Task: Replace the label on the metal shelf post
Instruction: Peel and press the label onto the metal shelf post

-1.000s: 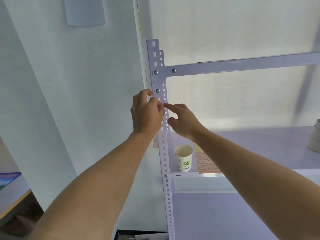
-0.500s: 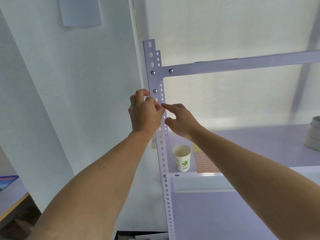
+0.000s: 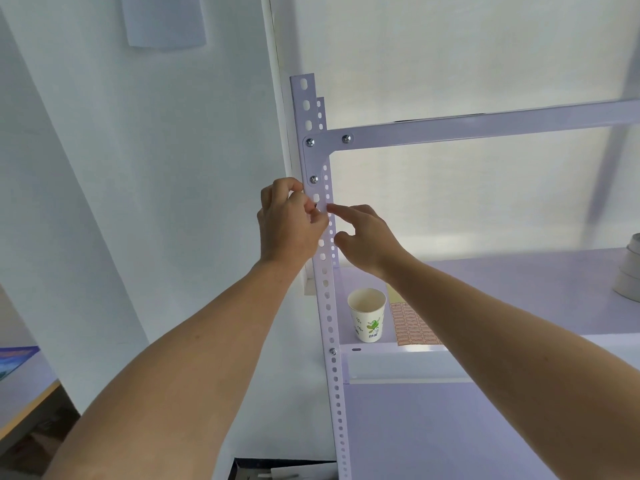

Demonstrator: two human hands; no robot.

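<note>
The fingers of our left hand are curled together and pinched at the left edge of the metal shelf post, just below a screw. Something small and dark shows between the fingertips, but we cannot tell if it is the label, and no label shows clearly on the post itself. The left hand touches the post from the left side, and our left forearm rises to it from the lower left.

The post is white, upright and full of holes. At its top a horizontal beam is fixed to it with screws and runs to the right.

On the other side of the post is our right hand. Its index finger is stretched out and its tip touches the right edge of the post, very near the left fingertips. The thumb is held apart below and the other fingers are loosely bent, so this hand holds nothing.

Below the hands, on the shelf, a paper cup with a green print stands upright near the post. Just beside it on the right lies a sheet of small red-bordered labels, partly hidden by our right forearm. At the far right edge stands a white round thing, cut off by the frame.
</note>
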